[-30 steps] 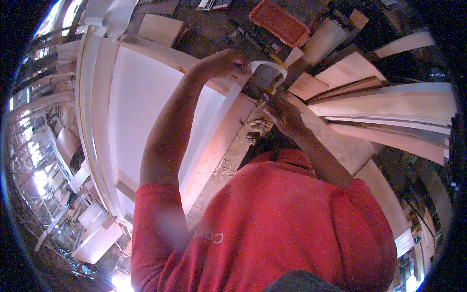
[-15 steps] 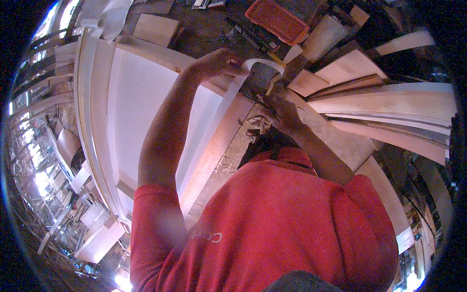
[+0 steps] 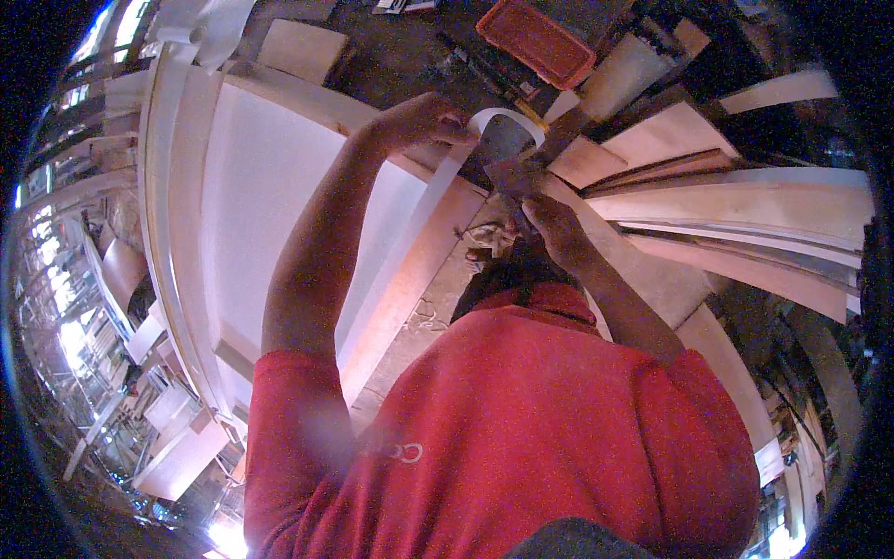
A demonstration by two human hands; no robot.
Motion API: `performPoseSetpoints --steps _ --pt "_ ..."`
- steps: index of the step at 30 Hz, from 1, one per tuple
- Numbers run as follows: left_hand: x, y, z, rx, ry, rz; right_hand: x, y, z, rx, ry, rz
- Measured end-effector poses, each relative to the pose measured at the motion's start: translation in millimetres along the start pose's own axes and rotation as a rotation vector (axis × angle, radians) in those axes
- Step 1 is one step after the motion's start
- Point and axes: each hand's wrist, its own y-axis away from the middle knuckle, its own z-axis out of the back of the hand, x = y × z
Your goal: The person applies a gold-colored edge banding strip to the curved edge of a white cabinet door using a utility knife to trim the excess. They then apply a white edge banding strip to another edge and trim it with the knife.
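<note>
My left hand, reaching over the far part of the work, has its fingers closed on a thin white strip. Past the fingers, the strip curls in a loop toward the right; nearer me, a long white band runs along the edge of a large white panel with wooden sides. My right hand is below the loop, with its fingers closed. A small brownish flat piece shows at its fingertips, too dark to tell what kind.
At the far side lies a red-orange plastic tray. Stacked boards and planks fan out on the right. A loose wooden piece lies beyond the panel. Cluttered wood scraps fill the left.
My right hand has shifted slightly nearer me, and the brownish piece now shows at its fingertips. A yellowish curl there is no longer seen. My left hand has stayed nearly in place.
</note>
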Motion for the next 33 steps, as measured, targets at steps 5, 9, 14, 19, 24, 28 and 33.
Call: performPoseSetpoints --steps 5,9,14,19,24,28,33 --pt "2 -6 -1 0.036 -0.053 0.010 19 10 -4 -0.010 -0.189 -0.014" --pt "-6 2 5 0.090 -0.093 -0.007 11 6 -2 -0.031 -0.033 -0.003" --pt "-8 2 7 0.106 -0.185 -0.118 -15 -5 -2 -0.079 0.282 0.128" --pt "10 -15 1 0.035 -0.273 -0.094 -14 -5 -5 -0.088 0.304 0.214" --pt "20 -21 2 0.097 -0.216 -0.126 -4 -10 -20 -0.117 0.513 0.355" --pt "15 -19 3 0.097 -0.213 -0.014 -1 -14 -24 -0.122 0.488 0.445" --pt "5 -20 2 0.137 -0.310 -0.054 3 -15 -26 -0.129 0.500 0.475"
